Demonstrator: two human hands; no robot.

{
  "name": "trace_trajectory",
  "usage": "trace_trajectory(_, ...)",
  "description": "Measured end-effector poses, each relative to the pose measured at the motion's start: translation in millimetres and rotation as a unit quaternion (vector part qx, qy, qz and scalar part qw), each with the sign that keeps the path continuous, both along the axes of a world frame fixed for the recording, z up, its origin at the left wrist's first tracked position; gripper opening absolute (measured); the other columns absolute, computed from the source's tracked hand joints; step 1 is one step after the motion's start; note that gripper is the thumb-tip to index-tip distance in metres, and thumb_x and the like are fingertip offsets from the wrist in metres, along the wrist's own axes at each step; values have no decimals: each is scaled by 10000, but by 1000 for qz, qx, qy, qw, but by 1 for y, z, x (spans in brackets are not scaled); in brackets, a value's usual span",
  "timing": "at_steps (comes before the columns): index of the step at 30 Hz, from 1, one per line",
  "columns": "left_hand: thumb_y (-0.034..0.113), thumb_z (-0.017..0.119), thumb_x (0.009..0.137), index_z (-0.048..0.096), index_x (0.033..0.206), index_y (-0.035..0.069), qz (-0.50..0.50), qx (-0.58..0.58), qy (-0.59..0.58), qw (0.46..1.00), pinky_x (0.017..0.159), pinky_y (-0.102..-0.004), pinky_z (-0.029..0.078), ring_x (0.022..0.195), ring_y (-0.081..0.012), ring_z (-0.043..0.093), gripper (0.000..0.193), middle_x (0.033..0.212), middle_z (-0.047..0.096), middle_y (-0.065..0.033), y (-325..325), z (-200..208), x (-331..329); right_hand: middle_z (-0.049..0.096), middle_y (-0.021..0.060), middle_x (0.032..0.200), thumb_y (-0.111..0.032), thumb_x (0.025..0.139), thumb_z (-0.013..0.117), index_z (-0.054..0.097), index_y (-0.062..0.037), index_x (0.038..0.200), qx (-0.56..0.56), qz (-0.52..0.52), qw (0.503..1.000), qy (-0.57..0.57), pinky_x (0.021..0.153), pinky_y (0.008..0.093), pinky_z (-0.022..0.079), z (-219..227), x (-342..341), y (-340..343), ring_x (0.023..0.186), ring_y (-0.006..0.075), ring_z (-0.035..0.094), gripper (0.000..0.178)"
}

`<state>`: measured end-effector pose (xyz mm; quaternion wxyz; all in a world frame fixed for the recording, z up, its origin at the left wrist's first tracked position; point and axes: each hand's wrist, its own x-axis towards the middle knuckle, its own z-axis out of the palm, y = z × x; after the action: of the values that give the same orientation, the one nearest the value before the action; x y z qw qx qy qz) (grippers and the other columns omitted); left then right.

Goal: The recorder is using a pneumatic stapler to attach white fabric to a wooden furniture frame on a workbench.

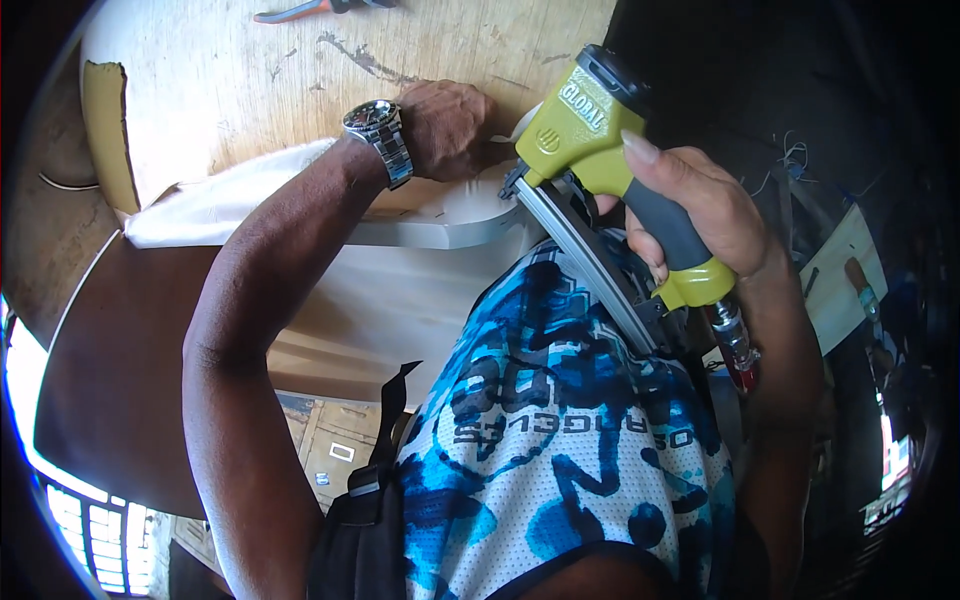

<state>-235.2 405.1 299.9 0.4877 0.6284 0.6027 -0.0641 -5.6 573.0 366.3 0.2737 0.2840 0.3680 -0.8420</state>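
My right hand (705,205) is wrapped around the dark grip of a yellow-green pneumatic staple gun (585,125), with an air hose fitting (732,340) at the grip's lower end. Its nose rests at or very near the curved edge of a board covered in white fabric (235,205). Just left of the nose, my left hand (445,130), a metal watch (375,130) on its wrist, is closed over the board's edge. A pale bit of fabric shows beside its knuckles; the fingertips are mostly hidden. Small staple-like marks show on the folded fabric below my left wrist.
Pliers with red-and-grey handles (300,10) lie at the far edge of the wooden surface (230,90). A yellowish foam-like piece (110,135) stands at the left, near a brown panel (140,370). At right, a pale board (850,280) carries a wooden-handled tool (862,285).
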Motion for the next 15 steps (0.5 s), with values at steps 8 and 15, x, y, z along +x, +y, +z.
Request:
trace_trajectory(8, 379, 721, 827, 706, 902, 28, -13, -33, 23, 999, 742, -406, 579, 799, -327, 710, 360, 858, 716, -186, 12, 5, 4, 589, 32, 566, -599, 982, 451, 605, 0, 892, -7, 13, 1000, -4, 440, 219, 498, 6, -3, 4, 446, 93, 578, 624)
trace_trajectory(15, 336, 727, 803, 696, 904, 41, -14, -1, -3, 1000, 738, -408, 578, 800, -323, 709, 313, 859, 715, -191, 8, -2, 2, 580, 38, 565, -576, 992, 454, 610, 24, 890, -39, -19, 999, -2, 431, 227, 482, 9, -9, 2, 438, 94, 559, 628)
